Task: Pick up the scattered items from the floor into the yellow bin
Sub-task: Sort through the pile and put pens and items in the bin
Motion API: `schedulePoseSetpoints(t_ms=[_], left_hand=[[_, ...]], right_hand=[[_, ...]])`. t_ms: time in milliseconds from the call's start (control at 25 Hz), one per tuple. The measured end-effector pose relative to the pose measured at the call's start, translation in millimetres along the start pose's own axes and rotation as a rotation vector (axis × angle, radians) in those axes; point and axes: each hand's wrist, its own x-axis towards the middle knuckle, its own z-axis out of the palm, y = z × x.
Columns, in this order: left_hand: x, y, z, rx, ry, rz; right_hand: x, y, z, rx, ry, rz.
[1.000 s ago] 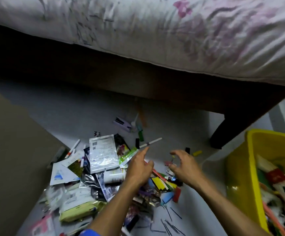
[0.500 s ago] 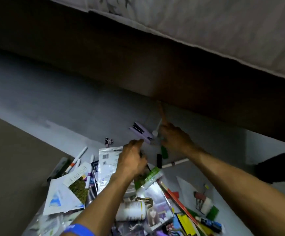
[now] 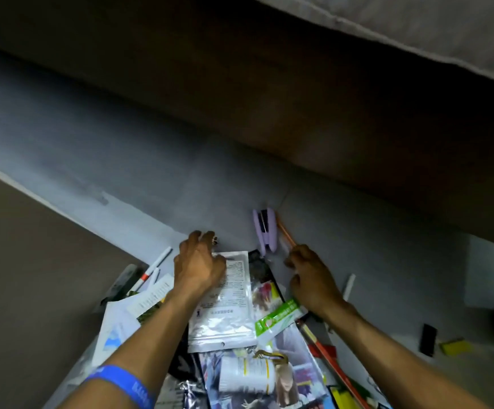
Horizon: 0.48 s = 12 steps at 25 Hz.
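A person crouches over a pile of scattered items (image 3: 240, 335) on the grey floor (image 3: 151, 172) beside a bed frame (image 3: 328, 113). At nine o'clock of the pile lies a red-and-white pen (image 3: 154, 268). The left hand (image 3: 200, 262), a blue wristband (image 3: 121, 385) on its forearm, rests its curled fingers on the top edge of a clear printed packet (image 3: 225, 308), fingertips near a small dark clip (image 3: 214, 240); whether they pinch anything I cannot tell. At twelve o'clock stands a lilac stapler (image 3: 266, 231), an orange pencil (image 3: 285, 236) just beside it. The right hand (image 3: 313, 278) has its fingers curled at the pencil's near end, apparently holding it. A green-and-white sachet (image 3: 278, 317) lies below that wrist. The yellow bin is out of view.
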Motion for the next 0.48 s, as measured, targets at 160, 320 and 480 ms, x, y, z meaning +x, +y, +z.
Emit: schedulePoseSetpoints(t_ms=[160,320,480], left_hand=[[24.1,2.7,8.4,0.063,-0.139,-0.061],[16.5,1.2,23.2,-0.052,-0.067,-0.079],[16.5,7.3,14.7,-0.165,-0.074,-0.137]], right_hand=[[-16.2,-1.0,-2.8,0.158,0.099,0.118],[-29.7,-4.6,1.2,0.112,0.049,0.234],[-45.1,-5.6,-6.1,0.301,0.086,0.333]])
